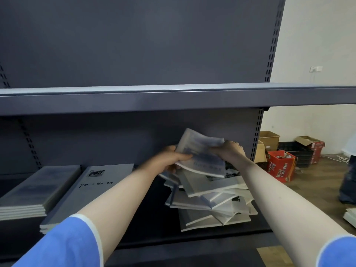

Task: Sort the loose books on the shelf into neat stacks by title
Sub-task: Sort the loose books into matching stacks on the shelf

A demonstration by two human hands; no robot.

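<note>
Above the messy heap [210, 201] at the right end of the lower shelf [192, 241], I hold a blue-covered book [202, 151] lifted clear and tilted back toward the rear panel. My left hand [171, 160] grips its near-left edge, thumb on top of the cover and fingers curled beneath, while my right hand [229, 151] pinches the far-right edge, the cover bowing a little between the two. I hold it raised and angled so that the front faces me — the title has to be read before I can tell which stack it belongs to, though the print is too blurred to make out.

Under it the loose books lie fanned at odd angles, corners jutting over one another, so anything taken from the top must come up and away rather than slide sideways; two hands keep the thin book from flopping or dragging its neighbours off.

To the left, well apart from the heap, two squared stacks are already formed: a grey stack [90, 189] whose top cover reads something like "Time & Memory", and beside it a darker stack [38, 189] at the far left. They sit flat with edges aligned — that leaves room between them and the heap for carrying books across. I judge the sorting well short of done, most of the heap still unsorted.
</note>
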